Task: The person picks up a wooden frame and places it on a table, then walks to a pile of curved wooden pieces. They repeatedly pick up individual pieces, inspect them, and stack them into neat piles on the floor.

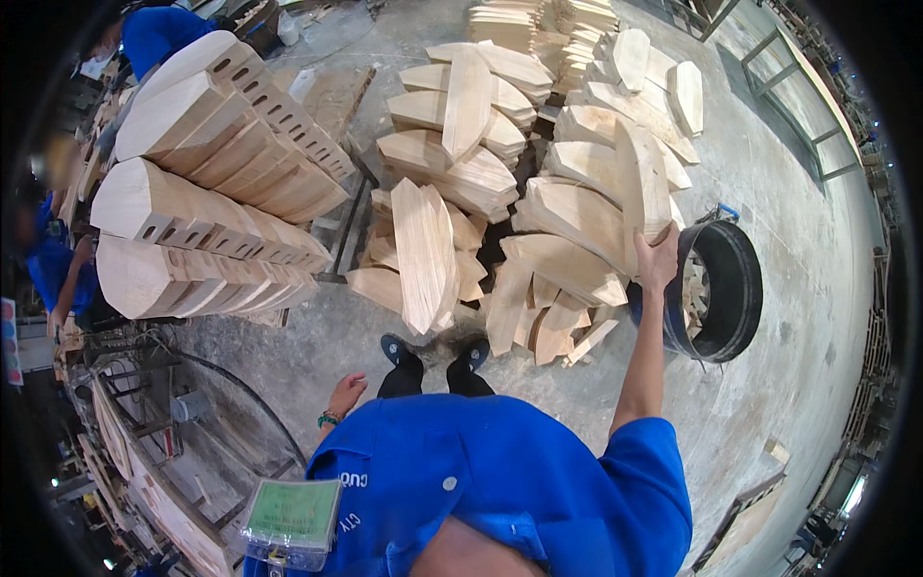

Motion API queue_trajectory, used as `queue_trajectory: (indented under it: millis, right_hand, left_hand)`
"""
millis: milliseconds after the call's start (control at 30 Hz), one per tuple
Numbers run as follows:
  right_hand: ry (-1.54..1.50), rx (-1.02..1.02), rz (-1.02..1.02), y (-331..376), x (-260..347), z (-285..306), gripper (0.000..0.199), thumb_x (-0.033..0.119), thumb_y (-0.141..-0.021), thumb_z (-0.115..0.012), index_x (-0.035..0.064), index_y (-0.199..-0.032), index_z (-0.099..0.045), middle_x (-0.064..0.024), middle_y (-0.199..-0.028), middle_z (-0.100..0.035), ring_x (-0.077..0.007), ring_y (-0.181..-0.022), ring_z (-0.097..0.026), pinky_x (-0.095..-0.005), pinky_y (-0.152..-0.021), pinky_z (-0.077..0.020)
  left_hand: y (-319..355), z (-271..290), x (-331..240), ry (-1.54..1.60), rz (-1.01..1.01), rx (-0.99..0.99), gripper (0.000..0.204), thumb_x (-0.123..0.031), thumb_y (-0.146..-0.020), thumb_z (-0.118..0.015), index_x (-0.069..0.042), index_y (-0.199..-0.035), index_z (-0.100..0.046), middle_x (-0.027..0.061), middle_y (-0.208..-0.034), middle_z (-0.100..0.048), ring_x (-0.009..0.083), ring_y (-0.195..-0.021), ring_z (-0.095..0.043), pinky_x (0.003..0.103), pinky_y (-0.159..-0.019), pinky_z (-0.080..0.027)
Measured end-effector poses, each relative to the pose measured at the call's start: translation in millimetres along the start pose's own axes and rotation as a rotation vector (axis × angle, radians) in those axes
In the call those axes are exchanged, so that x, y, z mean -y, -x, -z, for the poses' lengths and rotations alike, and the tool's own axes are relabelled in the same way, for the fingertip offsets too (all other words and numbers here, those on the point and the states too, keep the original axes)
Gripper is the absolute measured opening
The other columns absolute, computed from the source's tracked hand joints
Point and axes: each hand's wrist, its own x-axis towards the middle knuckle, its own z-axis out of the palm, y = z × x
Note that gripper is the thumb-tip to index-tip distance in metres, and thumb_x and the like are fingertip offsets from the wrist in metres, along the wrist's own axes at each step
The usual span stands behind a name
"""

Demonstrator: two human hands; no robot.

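Observation:
My right hand [658,258] reaches forward and grips the near end of a long, pale wooden board with a tapered end [641,178]. That board lies along the top of the right-hand pile of shaped wooden pieces [582,212]. Down at my left side hangs my left hand [348,392], its fingers loosely stretched and nothing in them. Ahead of me, a second pile of similar pieces [452,173] stands to the left, with a few boards [421,255] laid across its near end.
A black round drum [735,288] holding wood scraps stands just right of the right-hand pile. Stacked wooden blocks with slots [216,216] rise at the left. A metal frame [803,106] stands at the far right. Two people in blue, one a blue sleeve [163,38], are at the left.

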Motion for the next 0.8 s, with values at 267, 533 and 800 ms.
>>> queue_trajectory:
  millis: [267,533,800]
  right_hand:
    - [-1.015,0.357,-0.21,63.3,16.8,-10.4,0.041,0.011,-0.081,-0.065,-0.0021,-0.118,-0.052,-0.0093,-0.106,-0.06,-0.0157,-0.092,-0.058,-0.0289,-0.08,-0.0472]
    - [-0.95,0.579,-0.15,231.0,108.4,-51.0,0.066,0.018,-0.069,-0.074,-0.0002,-0.126,-0.046,-0.0133,-0.116,-0.057,-0.0215,-0.106,-0.055,-0.0337,-0.093,-0.0429]
    - [-0.907,0.637,-0.008,286.8,150.9,-77.4,0.078,0.017,-0.072,-0.074,-0.0054,-0.134,-0.033,-0.0219,-0.127,-0.047,-0.0303,-0.121,-0.046,-0.0367,-0.102,-0.0363]
  left_hand:
    - [-23.2,-39.1,-95.7,0.106,-0.433,0.12,0.036,-0.021,-0.093,-0.056,0.0,-0.122,-0.055,0.0079,-0.112,-0.063,0.0151,-0.103,-0.058,0.028,-0.088,-0.046]
    - [-45.4,-90.5,-249.8,0.639,-0.208,0.225,0.075,-0.033,-0.082,-0.071,0.003,-0.133,-0.028,0.0178,-0.124,-0.047,0.0218,-0.112,-0.051,0.03,-0.092,-0.045]
    - [-62.9,-54.2,-229.8,0.563,-0.364,-0.07,0.078,-0.028,-0.073,-0.078,0.007,-0.127,-0.033,0.0176,-0.12,-0.052,0.022,-0.107,-0.055,0.033,-0.089,-0.047]
